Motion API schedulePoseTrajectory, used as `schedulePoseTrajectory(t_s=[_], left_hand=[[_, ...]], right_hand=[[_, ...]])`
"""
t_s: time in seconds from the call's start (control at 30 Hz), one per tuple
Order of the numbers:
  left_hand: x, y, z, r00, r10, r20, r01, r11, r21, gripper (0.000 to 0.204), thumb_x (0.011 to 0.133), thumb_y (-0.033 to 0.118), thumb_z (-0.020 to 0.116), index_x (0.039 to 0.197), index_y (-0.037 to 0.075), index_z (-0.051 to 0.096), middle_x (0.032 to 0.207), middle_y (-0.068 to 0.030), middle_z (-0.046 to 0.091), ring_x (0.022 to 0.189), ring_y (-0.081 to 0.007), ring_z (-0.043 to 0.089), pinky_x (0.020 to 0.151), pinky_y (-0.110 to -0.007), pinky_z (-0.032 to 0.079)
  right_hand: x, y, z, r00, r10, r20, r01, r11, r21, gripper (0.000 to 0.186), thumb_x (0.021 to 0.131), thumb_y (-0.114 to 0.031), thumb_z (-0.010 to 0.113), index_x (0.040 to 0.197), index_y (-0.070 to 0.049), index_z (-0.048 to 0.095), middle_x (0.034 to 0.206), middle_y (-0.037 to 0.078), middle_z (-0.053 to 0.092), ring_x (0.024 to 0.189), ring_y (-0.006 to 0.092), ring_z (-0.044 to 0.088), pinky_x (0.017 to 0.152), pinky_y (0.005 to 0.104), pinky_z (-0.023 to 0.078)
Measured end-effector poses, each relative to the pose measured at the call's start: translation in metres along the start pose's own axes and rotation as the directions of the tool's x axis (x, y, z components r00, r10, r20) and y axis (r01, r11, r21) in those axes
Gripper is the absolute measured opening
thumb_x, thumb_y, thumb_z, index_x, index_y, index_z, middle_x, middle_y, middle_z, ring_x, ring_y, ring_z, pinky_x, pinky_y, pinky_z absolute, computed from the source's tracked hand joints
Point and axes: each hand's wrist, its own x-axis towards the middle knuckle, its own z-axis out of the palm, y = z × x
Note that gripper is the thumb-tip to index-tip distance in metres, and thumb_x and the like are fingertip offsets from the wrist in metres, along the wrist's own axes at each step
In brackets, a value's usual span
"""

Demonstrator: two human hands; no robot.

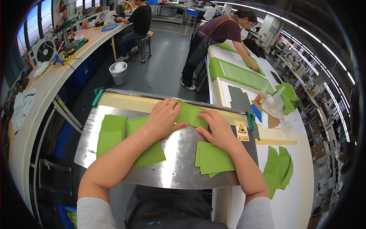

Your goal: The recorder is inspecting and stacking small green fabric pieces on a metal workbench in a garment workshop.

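Note:
In front of me is a metal-topped plate [183,156] with a bar along its far edge. A small green piece of flat sheet material [190,114] lies at that edge, between my two hands. My left hand [164,118] holds the piece's left end, fingers bent over it and thumb toward the right hand. My right hand [215,128] grips its right end between curved fingers and thumb. On the plate to the left lie a green stack [110,135] and more green pieces [150,154] partly under my left forearm. Another green stack [216,158] sits below my right hand.
A white table [248,183] on the right bears loose green pieces [280,168], a slatted green panel [240,74] and a white bottle [273,102]. A person in an apron [217,38] leans over it. A grey bucket [118,73] stands on the floor; a workbench [45,82] curves along the left.

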Motion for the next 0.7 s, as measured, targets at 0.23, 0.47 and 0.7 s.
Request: schedulePoseTrajectory(t_s=[0.23, 0.47, 0.7], left_hand=[[-0.010, 0.001, 0.002, 0.998, 0.020, 0.064, -0.024, 0.998, 0.064, 0.064, 0.088, 0.049, 0.063, 0.126, -0.003, 0.056, 0.135, -0.0187, 0.054, 0.125, -0.0346, 0.047, 0.107, -0.047, 0.032], [-0.012, 0.003, 0.005, 0.996, -0.043, 0.078, 0.033, 0.991, 0.131, 0.070, 0.093, 0.054, 0.055, 0.135, -0.002, 0.052, 0.142, -0.0168, 0.050, 0.136, -0.0374, 0.038, 0.113, -0.055, 0.021], [-0.011, 0.001, 0.006, 0.992, -0.048, 0.117, 0.034, 0.992, 0.123, 0.070, 0.093, 0.054, 0.055, 0.136, -0.002, 0.051, 0.144, -0.0173, 0.047, 0.137, -0.0372, 0.035, 0.114, -0.054, 0.021]], right_hand=[[-0.005, 0.011, 0.003, 0.982, 0.152, 0.116, -0.139, 0.984, -0.112, 0.040, 0.091, -0.025, 0.065, 0.124, -0.004, 0.057, 0.133, 0.013, 0.055, 0.120, 0.0322, 0.054, 0.104, 0.0416, 0.042], [-0.007, 0.014, 0.012, 0.982, 0.134, 0.136, -0.108, 0.978, -0.178, 0.048, 0.097, -0.030, 0.057, 0.136, -0.001, 0.051, 0.143, 0.014, 0.048, 0.135, 0.0291, 0.044, 0.115, 0.0465, 0.030], [-0.005, 0.011, 0.014, 0.985, 0.139, 0.106, -0.118, 0.976, -0.181, 0.053, 0.095, -0.033, 0.060, 0.134, 0.002, 0.052, 0.139, 0.019, 0.047, 0.132, 0.0337, 0.042, 0.111, 0.0446, 0.034]])
